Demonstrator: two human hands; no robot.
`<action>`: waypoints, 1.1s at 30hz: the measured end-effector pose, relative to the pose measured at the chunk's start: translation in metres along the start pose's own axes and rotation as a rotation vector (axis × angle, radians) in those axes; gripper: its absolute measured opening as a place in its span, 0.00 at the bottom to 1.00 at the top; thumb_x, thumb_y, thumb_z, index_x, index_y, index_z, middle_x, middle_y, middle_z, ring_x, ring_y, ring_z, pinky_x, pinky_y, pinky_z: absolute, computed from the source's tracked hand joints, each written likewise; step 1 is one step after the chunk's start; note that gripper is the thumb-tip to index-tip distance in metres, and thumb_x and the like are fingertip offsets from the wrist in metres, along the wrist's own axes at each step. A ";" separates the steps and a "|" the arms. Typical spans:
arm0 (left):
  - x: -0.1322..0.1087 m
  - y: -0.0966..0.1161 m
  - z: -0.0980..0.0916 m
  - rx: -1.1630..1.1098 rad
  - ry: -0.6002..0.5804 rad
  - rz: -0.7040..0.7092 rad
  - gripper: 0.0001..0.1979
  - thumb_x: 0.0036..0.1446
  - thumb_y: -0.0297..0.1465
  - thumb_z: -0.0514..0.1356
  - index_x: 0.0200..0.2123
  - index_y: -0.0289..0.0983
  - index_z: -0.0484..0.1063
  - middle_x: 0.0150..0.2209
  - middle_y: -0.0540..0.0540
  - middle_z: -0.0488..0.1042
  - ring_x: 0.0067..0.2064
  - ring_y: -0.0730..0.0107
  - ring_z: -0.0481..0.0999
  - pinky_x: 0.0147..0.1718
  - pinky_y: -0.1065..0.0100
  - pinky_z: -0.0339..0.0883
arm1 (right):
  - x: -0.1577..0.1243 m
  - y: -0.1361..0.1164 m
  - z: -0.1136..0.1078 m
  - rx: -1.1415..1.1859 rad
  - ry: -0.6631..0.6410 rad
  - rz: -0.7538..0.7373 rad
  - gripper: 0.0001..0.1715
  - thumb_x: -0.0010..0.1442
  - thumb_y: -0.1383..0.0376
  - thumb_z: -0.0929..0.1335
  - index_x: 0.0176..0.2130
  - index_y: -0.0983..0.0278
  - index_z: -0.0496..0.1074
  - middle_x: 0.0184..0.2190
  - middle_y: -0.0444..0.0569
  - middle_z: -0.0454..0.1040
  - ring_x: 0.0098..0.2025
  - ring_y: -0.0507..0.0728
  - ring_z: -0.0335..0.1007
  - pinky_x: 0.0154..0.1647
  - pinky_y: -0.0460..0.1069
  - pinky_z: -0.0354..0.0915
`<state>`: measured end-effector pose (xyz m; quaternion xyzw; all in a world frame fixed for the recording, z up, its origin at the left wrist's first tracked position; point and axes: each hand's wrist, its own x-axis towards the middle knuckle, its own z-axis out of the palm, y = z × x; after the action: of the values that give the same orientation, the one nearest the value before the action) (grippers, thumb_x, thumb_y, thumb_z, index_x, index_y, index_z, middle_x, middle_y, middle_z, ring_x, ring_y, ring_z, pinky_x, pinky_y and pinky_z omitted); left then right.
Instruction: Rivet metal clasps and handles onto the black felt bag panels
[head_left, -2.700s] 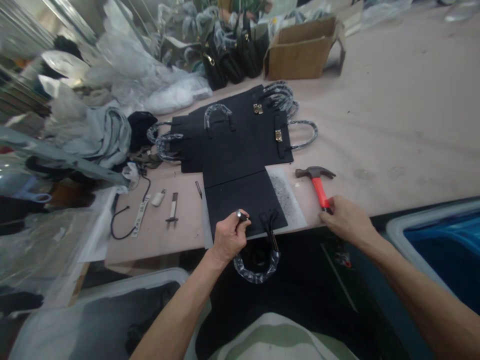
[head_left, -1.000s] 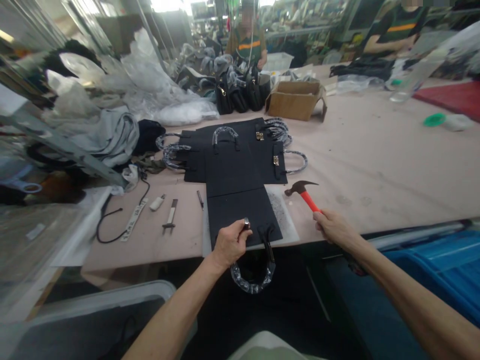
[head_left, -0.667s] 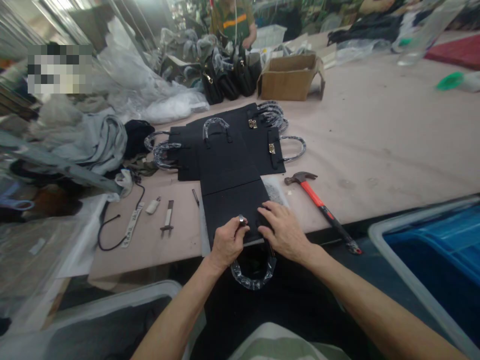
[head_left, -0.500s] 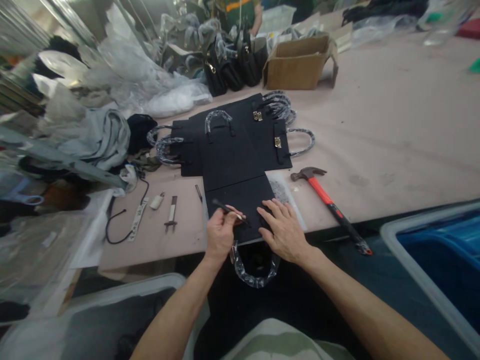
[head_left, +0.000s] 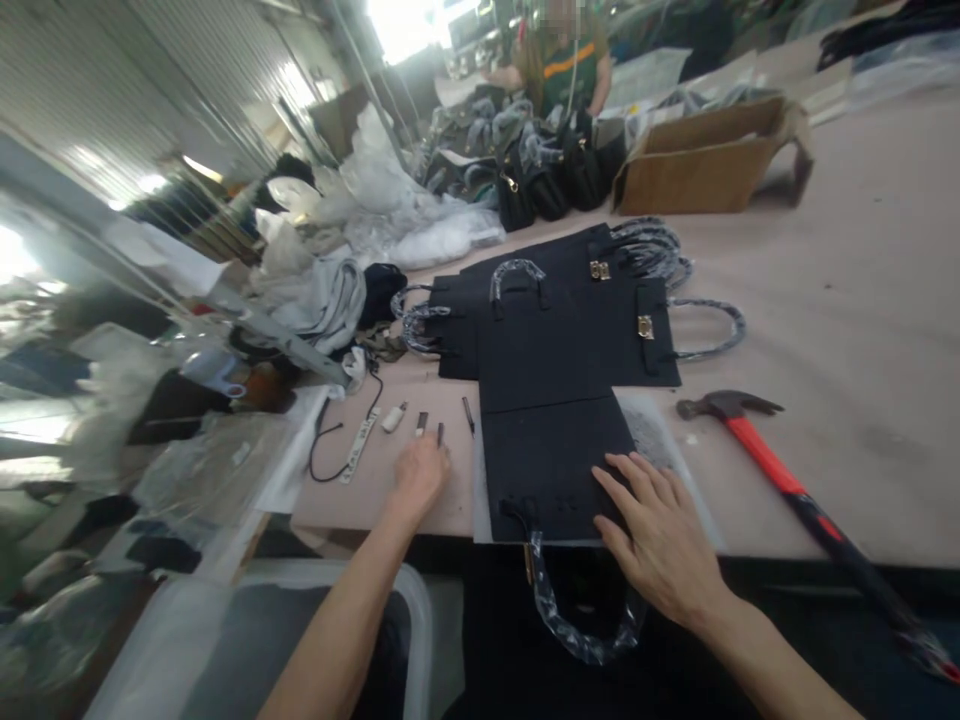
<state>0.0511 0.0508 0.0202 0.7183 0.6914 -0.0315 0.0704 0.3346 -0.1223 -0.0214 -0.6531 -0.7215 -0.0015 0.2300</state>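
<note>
My left hand point(head_left: 421, 474) is over the table, left of a black bag panel point(head_left: 555, 455), its fingers curled together. Past its fingertips shows the end of a small metal tool point(head_left: 422, 421), and beside it a short dark tip; what the fingers hold is hidden. My right hand point(head_left: 660, 520) lies flat with fingers spread on the panel's right edge. Faint small marks or slots show near the panel's front edge. From that edge a plastic-wrapped handle point(head_left: 581, 640) hangs over the table's front. A thin dark stick point(head_left: 468, 415) lies just left of the panel.
A claw hammer point(head_left: 772, 465) lies at the right. More black bag panels point(head_left: 570, 320) with wrapped handles and gold clasps lie behind. Left are a white label strip point(head_left: 361, 445), a black cord and a small white piece point(head_left: 393, 417). Behind stand a cardboard box point(head_left: 690, 175), bags and a person.
My left hand has left the panel, where it held a black pen-like tool, and moved left to the small metal tool. My right hand stays on the panel. The view has shifted left.
</note>
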 end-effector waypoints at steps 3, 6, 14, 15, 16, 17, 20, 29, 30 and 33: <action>0.016 0.015 -0.001 -0.058 0.027 0.002 0.15 0.64 0.34 0.54 0.43 0.34 0.79 0.45 0.32 0.80 0.50 0.47 0.79 0.46 0.58 0.69 | 0.000 0.003 0.005 -0.027 0.038 -0.022 0.26 0.67 0.60 0.62 0.61 0.65 0.68 0.64 0.59 0.64 0.67 0.72 0.54 0.63 0.70 0.55; 0.043 0.030 -0.002 -0.122 -0.001 -0.031 0.17 0.63 0.40 0.57 0.39 0.35 0.81 0.43 0.32 0.81 0.49 0.50 0.80 0.46 0.62 0.69 | 0.000 0.003 0.006 -0.054 0.043 -0.023 0.26 0.68 0.60 0.61 0.61 0.65 0.68 0.63 0.58 0.64 0.67 0.71 0.54 0.63 0.69 0.55; 0.095 0.046 0.004 -0.242 -0.164 -0.128 0.09 0.49 0.31 0.67 0.29 0.29 0.78 0.30 0.27 0.80 0.39 0.45 0.83 0.34 0.63 0.71 | 0.002 -0.003 0.000 -0.031 -0.038 0.035 0.27 0.67 0.60 0.62 0.62 0.65 0.68 0.65 0.57 0.62 0.68 0.70 0.52 0.66 0.68 0.52; 0.097 0.044 0.004 -0.264 -0.189 -0.135 0.07 0.49 0.29 0.66 0.26 0.29 0.77 0.25 0.29 0.78 0.34 0.45 0.83 0.32 0.62 0.71 | 0.002 -0.005 -0.001 -0.024 -0.049 0.045 0.27 0.66 0.60 0.63 0.62 0.65 0.67 0.65 0.57 0.62 0.68 0.70 0.52 0.67 0.68 0.51; 0.096 0.041 0.003 -0.292 -0.208 -0.138 0.06 0.49 0.28 0.64 0.24 0.29 0.76 0.22 0.31 0.77 0.30 0.47 0.82 0.30 0.62 0.71 | 0.002 -0.006 -0.002 -0.018 -0.058 0.055 0.27 0.66 0.60 0.63 0.62 0.65 0.67 0.65 0.57 0.62 0.68 0.70 0.51 0.67 0.68 0.50; 0.094 0.037 0.002 -0.328 -0.219 -0.135 0.06 0.50 0.27 0.63 0.24 0.30 0.75 0.19 0.34 0.75 0.27 0.49 0.81 0.28 0.62 0.71 | 0.002 -0.007 -0.004 -0.012 -0.066 0.063 0.27 0.66 0.61 0.63 0.62 0.65 0.67 0.65 0.57 0.62 0.69 0.70 0.51 0.67 0.68 0.50; 0.076 0.026 -0.005 -0.465 -0.204 -0.087 0.07 0.56 0.29 0.59 0.29 0.31 0.74 0.22 0.39 0.77 0.26 0.58 0.80 0.27 0.67 0.72 | 0.002 -0.010 -0.007 0.004 -0.092 0.085 0.28 0.65 0.61 0.65 0.63 0.65 0.67 0.66 0.58 0.61 0.69 0.70 0.50 0.68 0.68 0.49; -0.054 0.075 0.015 -1.454 -0.227 0.254 0.13 0.56 0.39 0.65 0.37 0.35 0.71 0.32 0.46 0.80 0.35 0.67 0.81 0.38 0.68 0.75 | 0.002 -0.011 -0.006 0.019 -0.103 0.100 0.29 0.65 0.61 0.65 0.63 0.65 0.67 0.66 0.58 0.60 0.70 0.70 0.49 0.69 0.67 0.46; -0.062 0.084 0.020 -1.433 -0.232 0.292 0.11 0.58 0.38 0.63 0.36 0.35 0.71 0.32 0.45 0.80 0.35 0.67 0.81 0.37 0.68 0.75 | 0.002 -0.011 -0.006 0.019 -0.102 0.099 0.29 0.65 0.61 0.65 0.63 0.65 0.67 0.66 0.58 0.60 0.70 0.69 0.48 0.69 0.67 0.45; -0.074 0.097 0.029 -1.350 -0.205 0.368 0.09 0.61 0.36 0.61 0.34 0.35 0.73 0.31 0.46 0.79 0.34 0.69 0.81 0.37 0.69 0.75 | 0.002 -0.011 -0.006 0.020 -0.102 0.098 0.29 0.64 0.61 0.66 0.63 0.65 0.67 0.66 0.57 0.61 0.70 0.69 0.48 0.69 0.67 0.45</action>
<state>0.1465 -0.0293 0.0081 0.6162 0.4171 0.3493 0.5694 0.3257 -0.1241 -0.0122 -0.6845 -0.6996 0.0502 0.1989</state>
